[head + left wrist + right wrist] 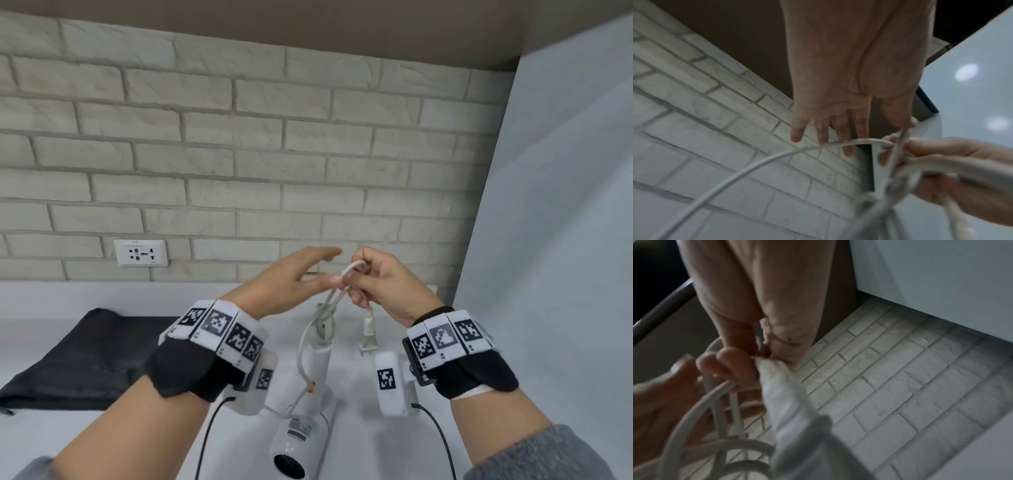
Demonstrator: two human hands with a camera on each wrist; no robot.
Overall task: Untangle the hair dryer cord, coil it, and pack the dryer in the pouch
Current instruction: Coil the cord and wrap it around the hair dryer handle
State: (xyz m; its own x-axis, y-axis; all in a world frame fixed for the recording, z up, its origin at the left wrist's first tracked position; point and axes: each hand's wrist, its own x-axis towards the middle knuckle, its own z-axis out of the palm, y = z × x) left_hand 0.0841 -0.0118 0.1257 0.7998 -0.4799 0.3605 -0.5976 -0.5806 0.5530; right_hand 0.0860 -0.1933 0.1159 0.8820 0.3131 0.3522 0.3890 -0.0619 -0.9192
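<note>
The white hair dryer (301, 435) lies on the counter, barrel toward me and handle (320, 359) pointing away. Its white cord (337, 294) rises from the handle through a tangle (323, 320) to a loop held up between both hands. My right hand (380, 284) pinches that loop, and the plug (369, 330) dangles below it. My left hand (291, 274) has straight fingers, its thumb tip touching the cord. In the left wrist view the cord (760, 162) arcs under the left hand (849, 97) to the right hand (931, 155). The right wrist view shows the right hand (756, 324) on blurred cord loops (694, 410).
A dark pouch (85, 356) lies flat on the white counter (359, 445) at the left. A brick wall with a socket (141, 253) stands behind, and a pale panel (555, 240) closes the right side.
</note>
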